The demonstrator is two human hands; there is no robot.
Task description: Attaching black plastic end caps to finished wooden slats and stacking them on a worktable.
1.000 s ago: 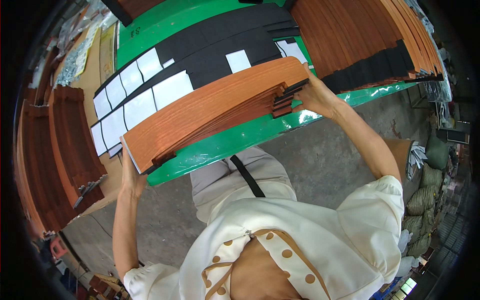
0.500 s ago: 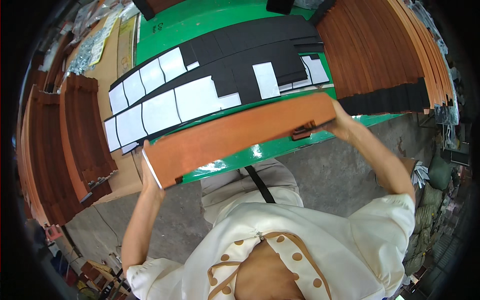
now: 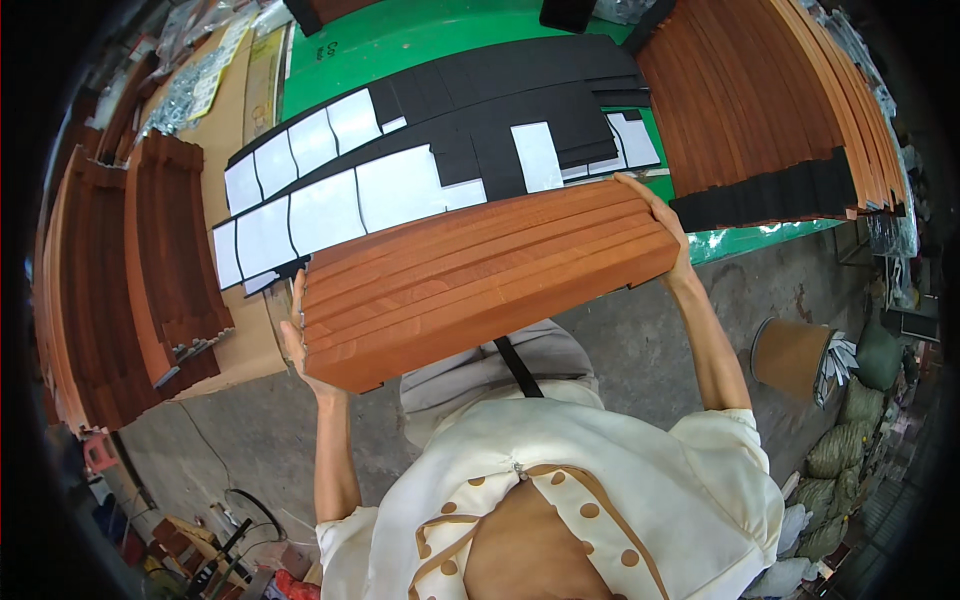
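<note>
A bundle of long reddish-brown wooden boards [image 3: 480,290] is held crosswise in front of my body, over the front edge of the green table [image 3: 430,40]. Its ridged long side faces up. My left hand [image 3: 302,345] is closed on the left end, and my right hand [image 3: 668,232] grips the right end with fingers over the far corner. Just beyond the bundle lie rows of black sheets [image 3: 510,80], some covered by white rectangles [image 3: 400,188]. The bundle hides part of the nearest row.
A large stack of brown boards [image 3: 740,90] with black ends stands at the table's right. More board stacks [image 3: 175,230] sit on cardboard at the left. Behind my right arm, a brown drum [image 3: 790,355] with white strips stands on the grey floor [image 3: 715,330].
The bundle has been turned from its smooth broad face to its ridged side and has come slightly nearer to my body. Both hands have kept hold of its ends.
</note>
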